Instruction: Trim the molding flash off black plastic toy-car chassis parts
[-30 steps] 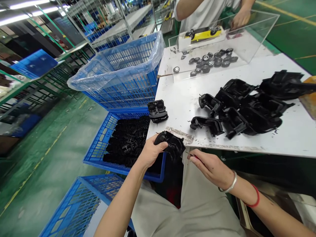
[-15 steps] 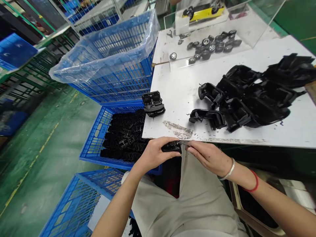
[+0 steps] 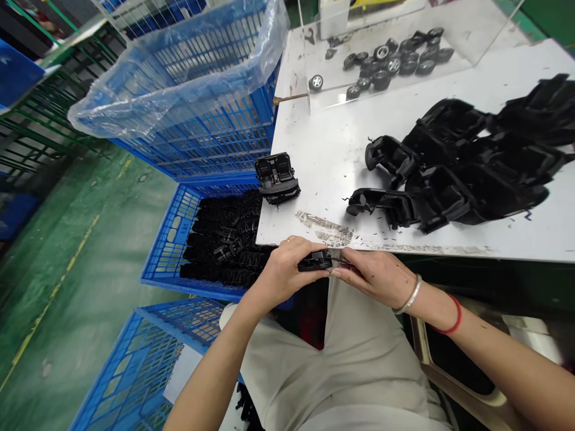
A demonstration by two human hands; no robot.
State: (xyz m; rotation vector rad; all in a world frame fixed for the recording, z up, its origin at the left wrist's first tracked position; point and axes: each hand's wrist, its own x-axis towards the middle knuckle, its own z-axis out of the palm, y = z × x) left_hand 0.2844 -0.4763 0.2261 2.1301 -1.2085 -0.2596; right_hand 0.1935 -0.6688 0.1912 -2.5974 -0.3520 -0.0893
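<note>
One black molded part [image 3: 317, 261] is located just off the near edge of the white table [image 3: 321, 140]. I pinch it between the thumb and fingers of the left hand [image 3: 286, 269]. With the right hand [image 3: 375, 274] I grasp a thin item [image 3: 341, 261], too small to identify, at the part's right end. One seat unit [image 3: 277, 175] rests near the table's left edge.

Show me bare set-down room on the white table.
Mostly bare: between the lone seat piece and the black pile, up to the clear box. Crowded: under that pile and around the wheels; scraps litter the front.
</note>
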